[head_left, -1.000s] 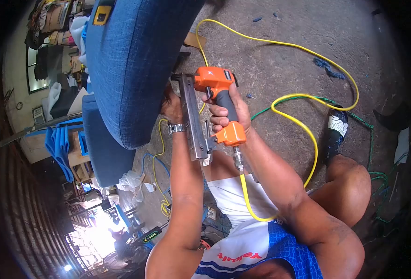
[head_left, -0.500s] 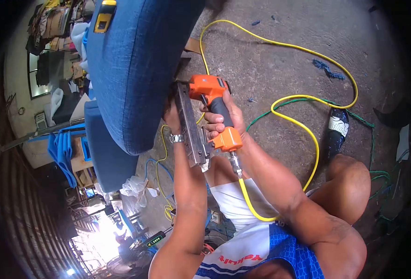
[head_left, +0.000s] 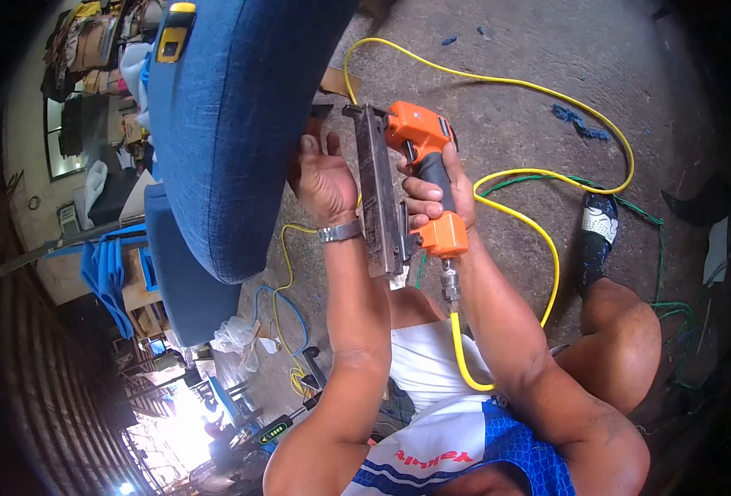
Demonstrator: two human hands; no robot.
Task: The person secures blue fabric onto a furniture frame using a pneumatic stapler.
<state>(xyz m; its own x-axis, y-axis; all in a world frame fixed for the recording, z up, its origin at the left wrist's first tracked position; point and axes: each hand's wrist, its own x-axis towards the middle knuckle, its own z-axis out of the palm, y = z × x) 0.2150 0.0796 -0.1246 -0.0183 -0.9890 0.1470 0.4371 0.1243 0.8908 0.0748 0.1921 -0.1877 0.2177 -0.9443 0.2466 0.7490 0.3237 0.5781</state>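
A large piece covered in blue fabric point(head_left: 250, 124), curved and padded, fills the upper left. My left hand point(head_left: 326, 182), with a metal watch at its wrist, is at the near edge of this upholstered piece. Its fingers are curled against the edge, partly hidden by it. My right hand point(head_left: 440, 190) is wrapped around the black grip of an orange pneumatic staple gun point(head_left: 419, 128). The gun's long dark magazine point(head_left: 375, 190) stands just right of my left hand, its nose apart from the fabric. A yellow air hose point(head_left: 462, 355) runs from the gun's base.
A yellow tape measure point(head_left: 172, 43) lies on the upholstered piece. Loops of yellow hose point(head_left: 539, 83) and a green cord point(head_left: 642, 212) cross the concrete floor. Blue fabric scraps point(head_left: 580, 122) lie there too. Another blue padded panel point(head_left: 188, 281) and clear plastic point(head_left: 237, 335) are at left.
The staple gun in my right hand has moved right, away from the upholstered piece. My left hand now shows more fully at the edge. The view has shifted slightly.
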